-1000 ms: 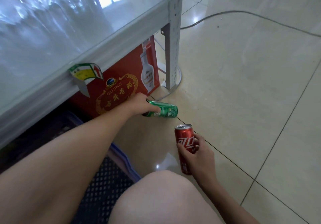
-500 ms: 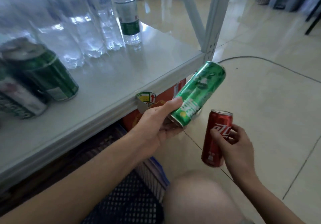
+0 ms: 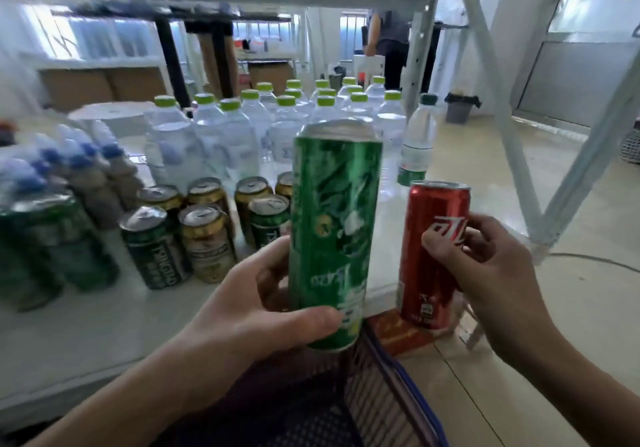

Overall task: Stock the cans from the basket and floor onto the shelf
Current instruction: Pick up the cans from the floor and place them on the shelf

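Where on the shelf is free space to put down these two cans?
Free: the shelf's front strip, between its edge and the standing cans, and the right end beside the single water bottle. Crowded: the middle and back, with water bottles.

2 hands are seen: left hand, right hand. 2 cans are held, 1 each: 1 green can, 1 red can. At least 7 short cans are counted on the shelf, 3 green, the rest gold; further ones at left too blurred. Roughly 18 green-capped bottles. Blue-capped bottles: count unclear. 1 basket.
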